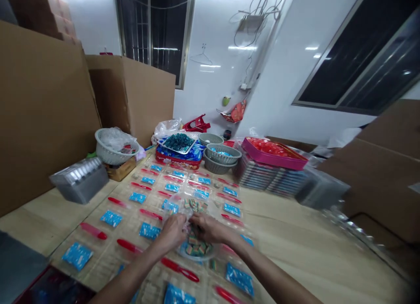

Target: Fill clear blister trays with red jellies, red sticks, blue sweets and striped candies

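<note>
My left hand (170, 233) and my right hand (205, 227) meet low in the middle of the view, both pinching the edges of a clear plastic bag (175, 207). Small green, orange and brown candy cubes (193, 204) show through the bag above my fingers. Just below my hands, a small round plate (197, 256) holds a heap of similar cubes (196, 247). Clear moulded trays (144, 207) spread around my hands, carrying blue sachets (149, 230) and red plastic utensils (179, 269). The part of the bag inside my fingers is hidden.
Tall cardboard boxes (42, 116) stand along the left and back, with another at the right (377, 164). Past the trays are plastic baskets (223, 154), a white basket (113, 145), a tray of dark blue pieces (175, 143) and a pink tray (272, 153) on stacked packs.
</note>
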Motion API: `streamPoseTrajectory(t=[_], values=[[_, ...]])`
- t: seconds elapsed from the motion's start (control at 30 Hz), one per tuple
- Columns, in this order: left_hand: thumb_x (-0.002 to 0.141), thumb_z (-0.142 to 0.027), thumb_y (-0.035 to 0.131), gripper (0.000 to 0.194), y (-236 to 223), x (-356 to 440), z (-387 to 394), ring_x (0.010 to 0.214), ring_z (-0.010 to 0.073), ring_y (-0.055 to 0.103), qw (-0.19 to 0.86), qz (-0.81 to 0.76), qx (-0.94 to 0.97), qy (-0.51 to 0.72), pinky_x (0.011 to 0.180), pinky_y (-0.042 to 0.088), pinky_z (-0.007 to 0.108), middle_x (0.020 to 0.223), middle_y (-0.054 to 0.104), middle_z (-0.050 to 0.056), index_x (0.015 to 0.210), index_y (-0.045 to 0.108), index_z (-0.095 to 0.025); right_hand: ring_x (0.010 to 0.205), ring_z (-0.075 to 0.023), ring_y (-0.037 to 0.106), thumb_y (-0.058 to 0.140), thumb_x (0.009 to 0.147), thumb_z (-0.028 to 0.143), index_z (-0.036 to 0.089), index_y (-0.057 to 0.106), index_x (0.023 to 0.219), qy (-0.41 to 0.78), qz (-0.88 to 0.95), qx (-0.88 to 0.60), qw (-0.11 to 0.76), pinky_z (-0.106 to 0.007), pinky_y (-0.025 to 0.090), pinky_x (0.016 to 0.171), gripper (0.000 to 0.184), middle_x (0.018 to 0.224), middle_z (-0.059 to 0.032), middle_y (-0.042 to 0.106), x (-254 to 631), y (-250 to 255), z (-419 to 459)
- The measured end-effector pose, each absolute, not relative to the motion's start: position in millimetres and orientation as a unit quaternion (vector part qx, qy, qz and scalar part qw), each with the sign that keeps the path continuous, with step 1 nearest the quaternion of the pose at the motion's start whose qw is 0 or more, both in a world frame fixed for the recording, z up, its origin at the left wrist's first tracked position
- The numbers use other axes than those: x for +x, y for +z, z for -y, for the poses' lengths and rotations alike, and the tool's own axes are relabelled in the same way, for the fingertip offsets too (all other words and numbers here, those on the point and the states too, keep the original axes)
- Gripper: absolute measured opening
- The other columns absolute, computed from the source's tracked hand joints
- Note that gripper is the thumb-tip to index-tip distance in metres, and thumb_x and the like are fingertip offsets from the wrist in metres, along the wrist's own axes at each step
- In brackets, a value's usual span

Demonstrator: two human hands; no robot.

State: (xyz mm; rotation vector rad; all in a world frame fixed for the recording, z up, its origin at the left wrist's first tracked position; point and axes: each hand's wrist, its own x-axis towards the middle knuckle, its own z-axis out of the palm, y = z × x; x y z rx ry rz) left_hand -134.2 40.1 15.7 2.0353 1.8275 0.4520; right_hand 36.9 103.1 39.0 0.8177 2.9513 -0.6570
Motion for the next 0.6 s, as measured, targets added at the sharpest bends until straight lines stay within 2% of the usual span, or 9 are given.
streamPoseTrajectory(t=[0.2,0.37,0.5,0.6], values=[[0.074,-0.019,0.05,0.017,14.5,-130.9,-39.4,0.089,0.0223,0.059,0.158,-0.665,0.715,0.15,0.074,0.041,0.028,0.088,0.065,0.009,0.086,0.062,-0.016,0.074,-0.0155,0.052,0.058,0.059,0.012,0.014,0.063,0.089,-0.199,-0.941,0.273,0.016,-0.022,0.036,0.061,0.03,0.089,-0.0062,0.06,36.0,26.0,-111.7],[0.07,-0.019,0.054,0.018,15.1,-127.1,-43.6,0.086,0.022,0.059,0.173,-0.676,0.699,0.157,0.073,0.042,0.028,0.085,0.066,0.007,0.084,0.065,-0.016,0.073,-0.0156,0.054,0.054,0.058,0.009,0.016,0.066,0.087,-0.218,-0.939,0.267,-0.006,-0.022,0.035,0.06,0.032,0.088,-0.0053,0.064,33.4,31.5,-106.2],[0.062,-0.017,0.06,0.011,16.4,-125.2,-52.5,0.071,0.0187,0.057,0.291,-0.657,0.668,0.195,0.065,0.043,0.027,0.066,0.063,0.002,0.071,0.066,-0.014,0.071,-0.0166,0.055,0.052,0.058,0.01,0.016,0.068,0.087,-0.243,-0.926,0.285,-0.047,-0.022,0.035,0.06,0.033,0.077,-0.0046,0.067,33.5,26.7,-104.0],[0.053,-0.012,0.063,0.025,14.8,-125.5,-58.4,0.061,0.0147,0.055,0.406,-0.629,0.622,0.229,0.054,0.042,0.023,0.06,0.058,-0.002,0.078,0.065,-0.011,0.066,-0.0154,0.054,0.051,0.06,0.011,0.016,0.068,0.081,-0.252,-0.908,0.322,-0.088,-0.022,0.031,0.056,0.028,0.071,-0.004,0.065,34.3,18.6,-106.0]])
